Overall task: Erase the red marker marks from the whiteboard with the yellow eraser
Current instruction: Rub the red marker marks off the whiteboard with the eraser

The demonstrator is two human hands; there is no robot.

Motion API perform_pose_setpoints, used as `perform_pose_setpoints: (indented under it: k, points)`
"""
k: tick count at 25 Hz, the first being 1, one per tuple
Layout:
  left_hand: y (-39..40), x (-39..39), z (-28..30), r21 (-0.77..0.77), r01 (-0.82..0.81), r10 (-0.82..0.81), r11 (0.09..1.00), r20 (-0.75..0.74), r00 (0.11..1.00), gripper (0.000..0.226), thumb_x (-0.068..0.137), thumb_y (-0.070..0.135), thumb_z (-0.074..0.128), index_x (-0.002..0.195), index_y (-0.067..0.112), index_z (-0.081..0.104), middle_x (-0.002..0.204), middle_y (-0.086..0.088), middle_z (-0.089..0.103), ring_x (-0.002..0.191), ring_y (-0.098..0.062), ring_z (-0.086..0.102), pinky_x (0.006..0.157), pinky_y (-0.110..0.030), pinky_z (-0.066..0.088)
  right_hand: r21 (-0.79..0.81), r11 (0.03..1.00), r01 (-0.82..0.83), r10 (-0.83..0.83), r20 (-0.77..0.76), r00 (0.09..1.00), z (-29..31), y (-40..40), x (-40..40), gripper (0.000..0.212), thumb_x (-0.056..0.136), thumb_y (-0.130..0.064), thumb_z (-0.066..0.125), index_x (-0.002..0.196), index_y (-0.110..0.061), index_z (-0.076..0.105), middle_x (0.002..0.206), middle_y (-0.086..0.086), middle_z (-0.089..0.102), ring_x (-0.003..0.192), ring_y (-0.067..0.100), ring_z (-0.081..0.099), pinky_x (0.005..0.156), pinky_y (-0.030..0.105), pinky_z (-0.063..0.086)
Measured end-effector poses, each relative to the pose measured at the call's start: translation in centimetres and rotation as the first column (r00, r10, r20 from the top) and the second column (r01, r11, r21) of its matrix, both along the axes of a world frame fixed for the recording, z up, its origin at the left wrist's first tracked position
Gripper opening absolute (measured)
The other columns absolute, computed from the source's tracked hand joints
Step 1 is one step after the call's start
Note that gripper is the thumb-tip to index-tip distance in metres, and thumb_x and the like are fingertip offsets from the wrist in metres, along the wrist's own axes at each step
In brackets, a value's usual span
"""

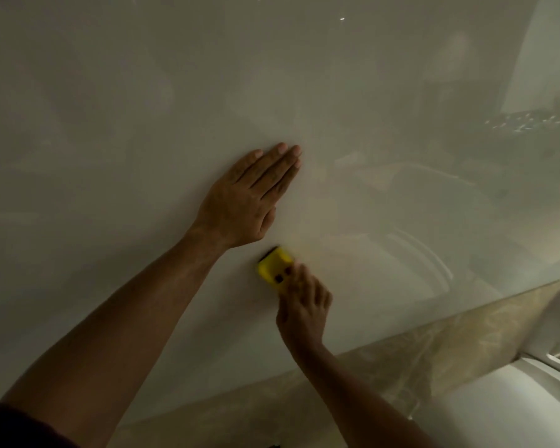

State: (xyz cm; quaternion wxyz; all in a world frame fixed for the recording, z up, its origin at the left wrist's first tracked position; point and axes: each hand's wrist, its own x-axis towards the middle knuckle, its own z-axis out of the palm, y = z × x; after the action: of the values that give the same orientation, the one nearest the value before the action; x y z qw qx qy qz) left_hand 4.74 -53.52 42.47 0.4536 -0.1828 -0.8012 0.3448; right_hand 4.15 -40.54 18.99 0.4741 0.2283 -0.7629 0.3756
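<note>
A large glossy whiteboard (143, 124) fills most of the view. I see no red marks on it. My left hand (246, 202) lies flat on the board, palm down, fingers straight and together, pointing up and right. Just below it my right hand (304, 305) grips a yellow eraser (274, 268) and presses it against the board. The eraser has dark patches on its back. My right fingers are motion-blurred and cover the eraser's lower right part.
The board's lower edge runs diagonally from bottom centre to the right side. Below it is a beige marbled floor (401, 367). A white object with a raised edge (514, 399) sits at the bottom right corner.
</note>
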Motion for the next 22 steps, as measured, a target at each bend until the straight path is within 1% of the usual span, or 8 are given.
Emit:
perform_pose_setpoints:
  k: [3,7,10,12,14,16,18,22]
  points:
    - [0.8,-0.7,-0.1,-0.010,-0.004,0.004,1.000,-0.011,1.000,0.075,0.100,0.025,0.040,0.170,0.006,0.019,0.178,-0.011,0.017,0.164,-0.028,0.018,0.133,-0.044,0.011,0.235,0.972,0.013,0.032,-0.186,0.982,0.7,3.3,-2.8,0.072,0.085,-0.009,0.077,0.151,-0.014,0.047,0.146,0.009,0.056,0.118,0.035,0.060,0.094,0.044,0.050]
    - [0.9,-1.1,-0.4,0.000,-0.013,0.013,1.000,-0.024,1.000,0.076,0.101,0.027,0.037,0.171,0.008,0.014,0.179,-0.009,0.014,0.165,-0.028,0.014,0.134,-0.045,0.011,-0.344,0.915,0.210,-0.133,0.234,0.963,2.7,4.5,-4.7,0.069,0.098,-0.019,0.064,0.157,-0.005,0.031,0.148,0.020,0.046,0.118,0.039,0.050,0.093,0.047,0.041]
    - [0.9,-1.2,-0.5,0.004,0.001,-0.001,1.000,-0.020,1.000,0.077,0.101,0.027,0.039,0.171,0.008,0.015,0.178,-0.009,0.014,0.165,-0.028,0.015,0.134,-0.045,0.012,0.107,0.994,0.038,-0.017,-0.186,0.982,0.7,2.9,-3.8,0.069,0.096,-0.013,0.060,0.159,-0.013,0.032,0.150,0.014,0.047,0.118,0.038,0.054,0.091,0.045,0.046]
    - [0.9,-1.2,-0.4,0.006,0.004,-0.004,1.000,-0.024,1.000,0.077,0.101,0.027,0.040,0.171,0.008,0.014,0.178,-0.010,0.014,0.165,-0.028,0.015,0.133,-0.045,0.012,0.351,0.936,0.024,0.099,-0.329,0.939,0.2,4.1,-4.7,0.069,0.095,-0.014,0.062,0.159,-0.020,0.038,0.152,0.008,0.050,0.120,0.034,0.058,0.094,0.043,0.048]
    - [0.8,-1.4,-0.5,0.011,0.011,-0.011,1.000,-0.021,1.000,0.077,0.102,0.027,0.040,0.171,0.008,0.014,0.179,-0.010,0.013,0.165,-0.028,0.014,0.134,-0.045,0.011,0.195,0.975,0.103,-0.062,-0.207,0.976,0.1,5.6,-5.7,0.070,0.091,-0.012,0.069,0.156,-0.015,0.042,0.149,0.012,0.050,0.121,0.037,0.057,0.094,0.044,0.046]
    - [0.7,-1.5,-0.5,0.000,0.008,-0.008,1.000,-0.032,0.999,0.075,0.103,0.028,0.038,0.171,0.008,0.014,0.179,-0.010,0.013,0.165,-0.028,0.013,0.134,-0.045,0.010,-0.152,0.967,0.205,-0.187,0.126,0.974,0.1,6.3,-6.1,0.068,0.095,-0.016,0.066,0.155,-0.007,0.036,0.147,0.022,0.049,0.120,0.041,0.054,0.094,0.048,0.044]
    - [0.8,-1.6,-0.5,-0.003,0.008,-0.008,1.000,-0.037,0.999,0.074,0.103,0.028,0.037,0.171,0.008,0.014,0.179,-0.010,0.012,0.165,-0.029,0.013,0.134,-0.045,0.011,-0.215,0.951,0.223,-0.179,0.205,0.962,-0.3,5.8,-5.4,0.067,0.100,-0.021,0.059,0.158,-0.006,0.029,0.146,0.025,0.049,0.119,0.043,0.052,0.094,0.050,0.045]
    - [1.0,-1.7,-0.5,-0.005,0.004,-0.005,1.000,-0.035,0.999,0.075,0.102,0.028,0.038,0.171,0.008,0.014,0.179,-0.010,0.013,0.165,-0.030,0.014,0.134,-0.046,0.010,0.438,0.899,-0.002,0.125,-0.253,0.959,-3.4,4.7,-3.9,0.069,0.096,-0.018,0.062,0.160,-0.022,0.037,0.157,0.008,0.046,0.124,0.036,0.060,0.100,0.046,0.052]
